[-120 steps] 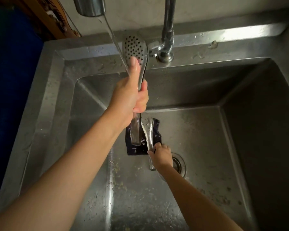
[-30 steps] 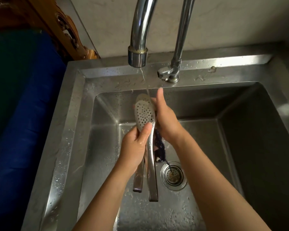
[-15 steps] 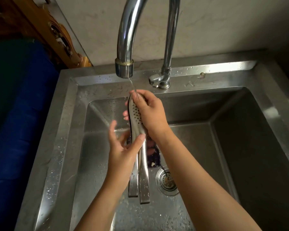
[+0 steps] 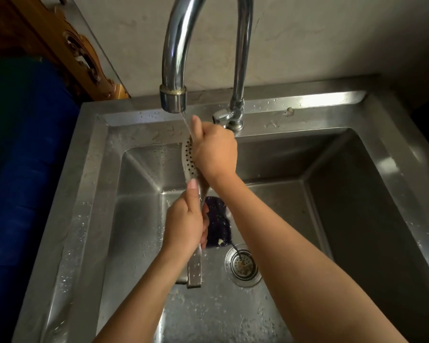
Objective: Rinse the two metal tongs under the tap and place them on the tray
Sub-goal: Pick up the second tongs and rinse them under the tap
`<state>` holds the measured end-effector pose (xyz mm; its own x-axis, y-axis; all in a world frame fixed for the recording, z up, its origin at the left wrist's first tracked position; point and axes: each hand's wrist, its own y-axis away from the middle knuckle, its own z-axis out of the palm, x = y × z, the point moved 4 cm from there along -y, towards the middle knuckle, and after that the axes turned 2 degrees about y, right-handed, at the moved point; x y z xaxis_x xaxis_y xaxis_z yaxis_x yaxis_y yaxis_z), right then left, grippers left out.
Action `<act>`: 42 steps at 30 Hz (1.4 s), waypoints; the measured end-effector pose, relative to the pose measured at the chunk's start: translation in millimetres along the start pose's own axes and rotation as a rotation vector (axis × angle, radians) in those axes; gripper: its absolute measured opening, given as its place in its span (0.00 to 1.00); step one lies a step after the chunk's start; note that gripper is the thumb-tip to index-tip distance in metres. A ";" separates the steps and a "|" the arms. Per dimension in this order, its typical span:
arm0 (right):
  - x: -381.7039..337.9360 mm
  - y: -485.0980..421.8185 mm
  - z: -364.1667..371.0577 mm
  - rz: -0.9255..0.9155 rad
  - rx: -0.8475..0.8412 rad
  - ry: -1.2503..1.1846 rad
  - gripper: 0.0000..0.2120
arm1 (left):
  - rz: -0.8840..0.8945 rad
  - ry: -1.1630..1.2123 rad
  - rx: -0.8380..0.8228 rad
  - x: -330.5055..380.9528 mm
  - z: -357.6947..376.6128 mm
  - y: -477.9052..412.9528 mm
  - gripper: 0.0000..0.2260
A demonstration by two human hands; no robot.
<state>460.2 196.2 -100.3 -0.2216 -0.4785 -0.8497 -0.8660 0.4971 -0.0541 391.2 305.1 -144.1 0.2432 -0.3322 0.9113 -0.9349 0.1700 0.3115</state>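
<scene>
Metal tongs [image 4: 190, 158] with a perforated head stand nearly upright under the tap spout [image 4: 172, 101], where a thin stream of water runs onto them. My left hand [image 4: 185, 225] grips the handles around the middle, and their square ends [image 4: 195, 273] stick out below it. My right hand [image 4: 214, 149] is wrapped over the perforated head from the right. Whether one or two tongs are in the grip I cannot tell. No tray is in view.
The steel sink [image 4: 332, 194] has a drain strainer [image 4: 242, 264] right of the handles and a dark cloth [image 4: 218, 226] lying on the basin floor behind my hands. The tap lever [image 4: 222, 117] sits at the back rim. A blue surface [image 4: 22, 181] lies left of the sink.
My left hand, open half a second ago, has closed around the handles. My right hand has slid up over the perforated head, closer to the spout.
</scene>
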 end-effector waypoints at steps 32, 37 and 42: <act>69.8 110.0 -11.6 0.190 -0.568 -0.596 0.08 | 0.038 0.712 -0.177 34.0 15.0 -42.1 0.11; 75.6 112.3 -12.9 0.092 -0.461 -0.382 0.07 | -0.044 0.837 -0.402 56.6 21.2 -52.8 0.11; 89.2 115.9 -6.2 0.127 -0.377 -0.289 0.09 | -0.078 0.856 -0.551 61.3 29.9 -44.4 0.12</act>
<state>337.3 206.6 -179.1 -0.2486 -0.1843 -0.9509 -0.9539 0.2167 0.2074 439.8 249.4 -110.1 0.6036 0.3775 0.7023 -0.7120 0.6516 0.2617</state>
